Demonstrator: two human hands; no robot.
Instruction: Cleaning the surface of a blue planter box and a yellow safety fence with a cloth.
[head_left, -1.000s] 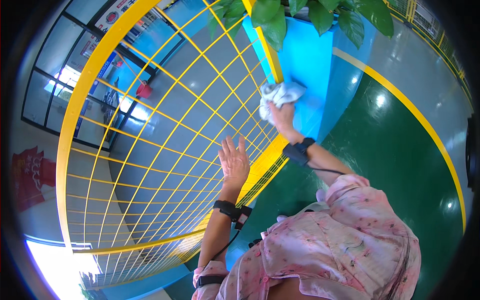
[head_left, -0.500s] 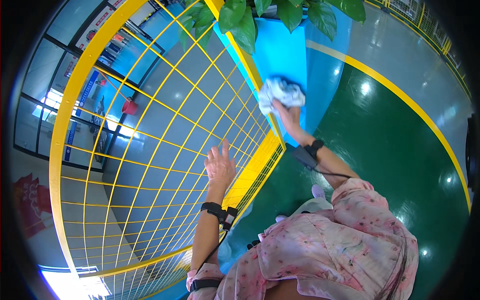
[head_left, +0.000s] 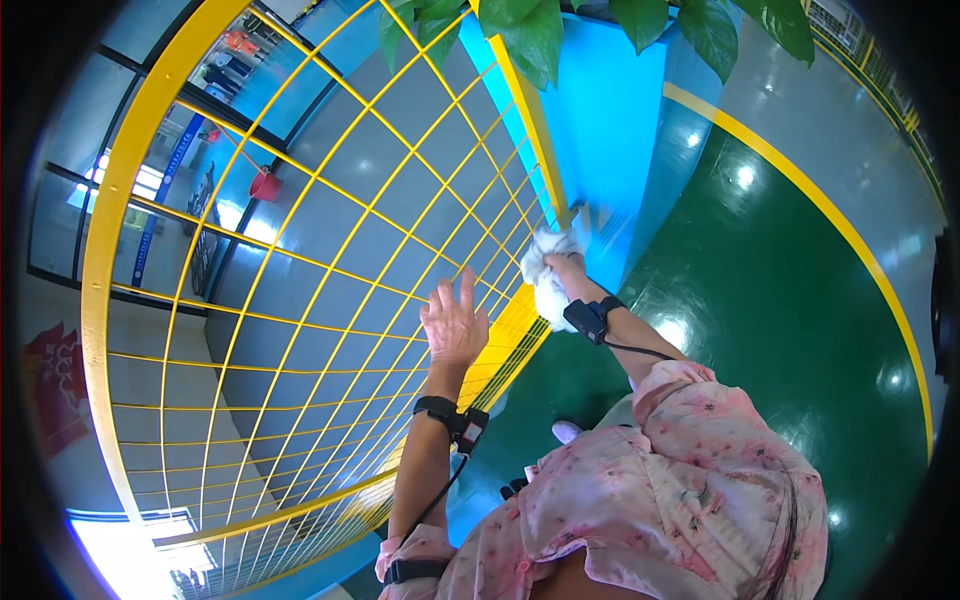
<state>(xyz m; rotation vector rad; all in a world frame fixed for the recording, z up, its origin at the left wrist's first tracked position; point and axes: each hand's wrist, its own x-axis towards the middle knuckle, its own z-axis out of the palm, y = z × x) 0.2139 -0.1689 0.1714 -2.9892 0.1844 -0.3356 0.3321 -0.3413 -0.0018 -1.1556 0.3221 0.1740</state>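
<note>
A crumpled white cloth [head_left: 549,290] is bunched under my right hand [head_left: 568,272], whose fingers press it against the corner post of a yellow wire-mesh fence [head_left: 535,130]. Part of the cloth hangs down over the wide yellow lower rail [head_left: 510,325]. My left hand [head_left: 456,322] is raised by the mesh, fingers spread, with nothing in it. Whether its fingertips touch the wires I cannot tell. Beyond the post stands a tall bright blue planter [head_left: 610,110], just past my right hand.
Green leaves [head_left: 530,35] hang over the planter's top. A green floor [head_left: 760,270] with a curved yellow line [head_left: 840,205] lies to the right. Through the mesh a red bucket [head_left: 265,185] stands on grey floor near glass doors. Cables run along both my forearms.
My right hand has brought the cloth down and nearer, from the planter's side to the fence's corner post. My left hand has shifted slightly right in the picture, still spread.
</note>
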